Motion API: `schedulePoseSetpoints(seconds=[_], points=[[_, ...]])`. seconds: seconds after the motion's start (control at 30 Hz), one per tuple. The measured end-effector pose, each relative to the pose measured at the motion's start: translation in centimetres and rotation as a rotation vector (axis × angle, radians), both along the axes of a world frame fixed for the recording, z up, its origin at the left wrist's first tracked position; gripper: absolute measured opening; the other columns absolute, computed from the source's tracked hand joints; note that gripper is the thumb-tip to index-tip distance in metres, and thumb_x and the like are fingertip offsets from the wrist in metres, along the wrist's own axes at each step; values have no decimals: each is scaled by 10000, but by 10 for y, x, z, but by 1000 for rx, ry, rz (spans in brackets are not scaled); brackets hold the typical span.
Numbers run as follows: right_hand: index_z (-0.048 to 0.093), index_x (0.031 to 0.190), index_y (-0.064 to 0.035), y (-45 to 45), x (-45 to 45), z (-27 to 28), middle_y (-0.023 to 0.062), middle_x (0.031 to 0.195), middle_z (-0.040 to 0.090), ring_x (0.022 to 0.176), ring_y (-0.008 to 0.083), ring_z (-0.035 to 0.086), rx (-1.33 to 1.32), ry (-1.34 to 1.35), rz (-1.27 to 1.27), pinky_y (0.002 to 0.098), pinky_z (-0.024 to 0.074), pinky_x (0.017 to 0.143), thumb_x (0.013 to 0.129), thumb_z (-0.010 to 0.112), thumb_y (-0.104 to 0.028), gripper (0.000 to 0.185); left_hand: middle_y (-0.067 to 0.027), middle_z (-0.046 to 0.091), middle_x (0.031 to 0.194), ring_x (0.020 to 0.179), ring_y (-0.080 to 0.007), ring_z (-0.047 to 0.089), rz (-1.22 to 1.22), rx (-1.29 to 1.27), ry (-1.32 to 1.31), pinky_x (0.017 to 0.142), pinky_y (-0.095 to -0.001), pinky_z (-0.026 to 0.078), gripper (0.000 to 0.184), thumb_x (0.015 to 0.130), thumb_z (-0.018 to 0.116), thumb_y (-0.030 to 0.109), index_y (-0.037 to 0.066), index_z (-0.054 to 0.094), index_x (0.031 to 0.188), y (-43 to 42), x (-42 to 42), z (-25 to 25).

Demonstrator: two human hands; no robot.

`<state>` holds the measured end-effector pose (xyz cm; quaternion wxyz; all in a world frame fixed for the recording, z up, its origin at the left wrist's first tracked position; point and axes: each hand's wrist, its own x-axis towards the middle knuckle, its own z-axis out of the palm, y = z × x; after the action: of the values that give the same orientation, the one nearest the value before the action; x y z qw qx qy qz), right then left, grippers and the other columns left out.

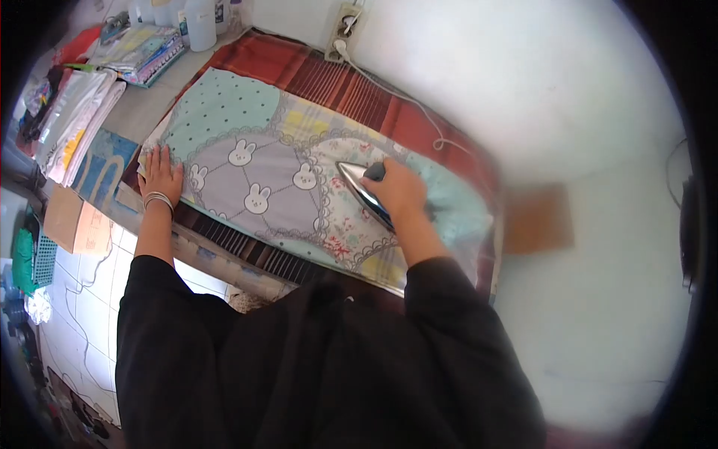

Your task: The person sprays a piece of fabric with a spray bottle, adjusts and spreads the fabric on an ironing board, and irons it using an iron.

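One cloth (247, 173) lies before me on the red blanket (310, 69) — the right hand (396, 187) closed round the iron (357, 182) on its floral patch (345, 224), the left hand (158, 176) (bracelets (158, 197) and all) flat on the cloth's left end — open, gripping nothing

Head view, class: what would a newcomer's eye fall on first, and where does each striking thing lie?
Probably the patterned fabric with white bunny faces, spread across the red striped cloth in the view's centre. Next might come the silvery iron over the fabric's right part, held in the right hand's grip. The left hand lies flat at the fabric's left end.
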<state>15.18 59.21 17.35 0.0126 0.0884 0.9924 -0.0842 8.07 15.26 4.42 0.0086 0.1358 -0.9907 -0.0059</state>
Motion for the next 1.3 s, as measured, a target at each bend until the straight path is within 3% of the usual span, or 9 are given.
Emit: schedulePoseSetpoints(seconds=[0.3, 0.4, 0.5, 0.7, 0.77, 0.93, 1.07, 1.17, 1.3], points=[[657, 879, -145, -51, 84, 8, 95, 902, 671, 869, 288, 639, 118, -264, 191, 417, 480, 722, 708, 670, -505, 398, 7, 218, 1524, 1396, -192, 209, -112, 42, -70, 1111, -519, 171, 594, 916, 382, 463, 236, 267, 1453, -33, -5, 13], [663, 874, -161, -57, 70, 6, 77, 856, 676, 840, 271, 644, 16, -150, -111, 400, 480, 719, 704, 677, -493, 373, -23, 364, 1450, 1332, -212, 331, -186, 39, 150, 1059, -503, 274, 535, 916, 419, 425, 218, 371, 1408, -80, -28, -16], [643, 823, -147, -58, 38, -12, 101, 777, 660, 783, 305, 644, -86, 38, -234, 410, 484, 667, 679, 715, -514, 401, -112, 593, 1159, 1028, -286, 571, -210, 88, 352, 847, -445, 460, 369, 905, 491, 362, 156, 571, 1201, -112, -39, -18], [646, 825, -148, -136, 72, 0, 85, 790, 671, 764, 303, 650, 35, -139, 101, 416, 492, 667, 647, 734, -525, 426, -177, 643, 781, 752, -390, 609, -351, 349, 289, 664, -476, 465, 289, 913, 486, 358, 84, 576, 937, -131, -51, -10], [645, 835, -141, -144, 74, -5, 84, 795, 673, 762, 306, 649, 95, -157, 211, 418, 495, 669, 648, 727, -539, 447, -183, 640, 782, 750, -391, 608, -369, 397, 347, 658, -478, 463, 288, 917, 482, 357, 83, 571, 928, -137, -56, -18], [634, 882, -151, -145, 45, -3, 79, 789, 673, 753, 285, 654, 3, 27, -274, 407, 502, 681, 663, 702, -567, 475, -192, 638, 789, 748, -395, 609, -307, 527, 418, 649, -479, 461, 288, 926, 475, 345, 77, 572, 886, -137, -52, -21], [609, 865, -127, -167, 48, -7, 105, 792, 667, 776, 309, 649, 56, -142, 164, 422, 490, 659, 694, 691, -526, 442, -176, 647, 797, 754, -373, 620, -244, 553, 399, 653, -456, 471, 297, 920, 489, 355, 77, 590, 900, -137, -48, -15], [596, 841, -114, -185, 56, -11, 114, 767, 656, 757, 320, 641, 13, -40, 232, 428, 480, 637, 695, 691, -529, 449, -130, 662, 787, 731, -314, 636, -287, 664, 366, 645, -396, 482, 304, 890, 544, 368, 78, 623, 931, -134, -46, -6], [595, 791, -114, -190, 26, -6, 107, 732, 642, 695, 309, 629, 19, 87, -98, 428, 470, 614, 688, 701, -529, 441, -110, 660, 759, 700, -274, 632, -257, 644, 198, 635, -371, 480, 293, 876, 579, 361, 73, 632, 888, -130, -46, 5]])
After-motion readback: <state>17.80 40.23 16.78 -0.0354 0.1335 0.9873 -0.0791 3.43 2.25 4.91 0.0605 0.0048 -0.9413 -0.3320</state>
